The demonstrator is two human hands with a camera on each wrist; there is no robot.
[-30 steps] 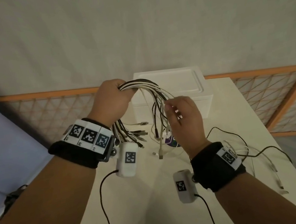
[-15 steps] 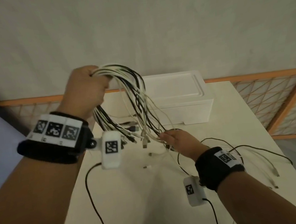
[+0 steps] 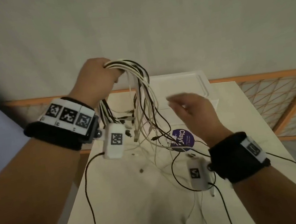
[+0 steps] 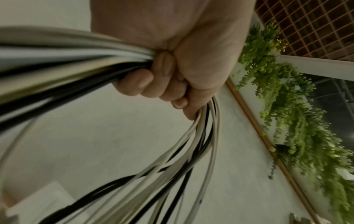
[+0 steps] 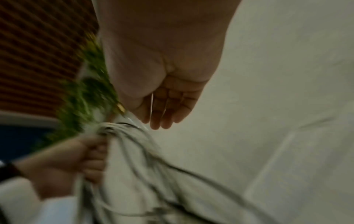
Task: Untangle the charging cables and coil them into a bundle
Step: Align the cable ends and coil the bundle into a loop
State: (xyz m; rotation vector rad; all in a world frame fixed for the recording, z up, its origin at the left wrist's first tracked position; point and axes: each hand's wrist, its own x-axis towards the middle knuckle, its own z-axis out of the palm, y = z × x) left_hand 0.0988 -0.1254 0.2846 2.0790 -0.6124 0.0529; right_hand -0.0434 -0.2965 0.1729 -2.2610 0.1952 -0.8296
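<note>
Raised above a white table (image 3: 118, 202), left hand (image 3: 96, 79) fisted around black and white charging cables (image 3: 140, 93) draped downward, right hand (image 3: 195, 112) just beside, fingers loosely extended, apparently holding nothing.

Left hand (image 3: 95, 81) raised, fingers (image 4: 138, 81) curled into a tight fist; right hand (image 3: 196, 113) lower, fingers (image 5: 164, 112) loosely extended, blurred.

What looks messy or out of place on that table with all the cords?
Nothing looks broken or spilled. The mess is the cables: the left hand grips them in a bunch, their ends dangling unevenly, while loose strands sprawl criss-crossed over the table and a purple sticker.
</note>
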